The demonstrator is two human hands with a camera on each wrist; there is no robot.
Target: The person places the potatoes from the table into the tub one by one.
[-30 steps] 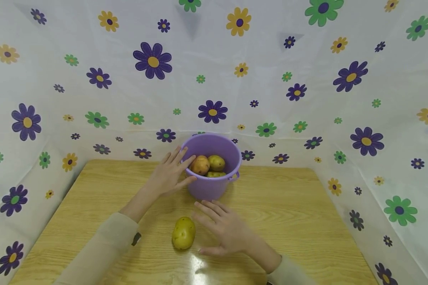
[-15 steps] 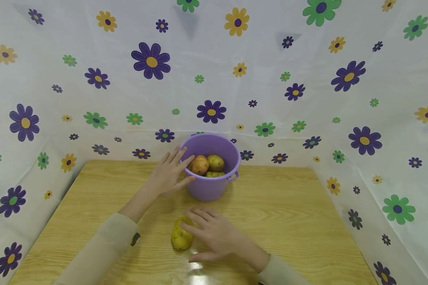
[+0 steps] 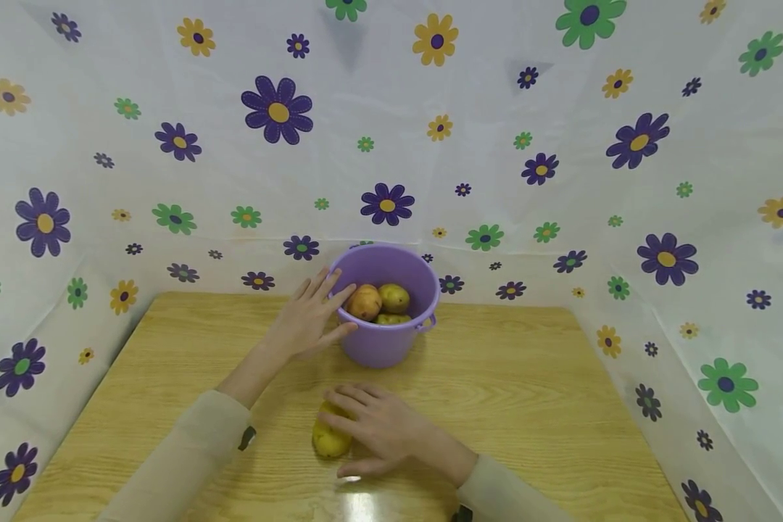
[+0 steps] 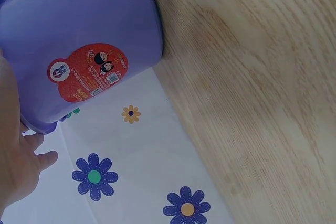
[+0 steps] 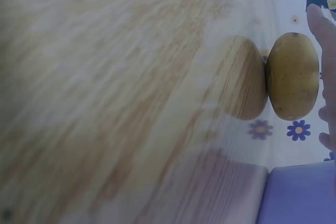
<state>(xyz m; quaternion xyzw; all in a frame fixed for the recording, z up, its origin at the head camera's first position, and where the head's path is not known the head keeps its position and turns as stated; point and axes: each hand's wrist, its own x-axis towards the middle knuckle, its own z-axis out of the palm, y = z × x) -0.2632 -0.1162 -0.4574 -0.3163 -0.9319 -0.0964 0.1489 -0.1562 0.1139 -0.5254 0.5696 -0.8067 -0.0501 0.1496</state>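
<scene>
A purple bucket (image 3: 380, 348) stands upright on the wooden table (image 3: 528, 406) with potatoes (image 3: 365, 303) inside it. My left hand (image 3: 300, 322) rests with fingers spread on the left side of its rim, thumb along the outer wall. Closer to me, a single yellow potato (image 3: 329, 441) lies on the tabletop. Spread above that potato is my right hand (image 3: 388, 433), its fingers covering the upper part and its thumb apart on the near side. In the right wrist view, straight fingers (image 5: 326, 51) extend beside the potato (image 5: 292, 77).
A white sheet with printed flowers (image 3: 278, 112) hangs behind the table and along both sides. The bucket carries a red label (image 4: 89, 74). Its handle joint (image 3: 427, 323) sticks out at the right of the rim. Light glares off the table's near part.
My right hand has moved left and slightly toward me, from beside the potato to over it. The left hand stays on the bucket's rim, and the bucket has not moved.
</scene>
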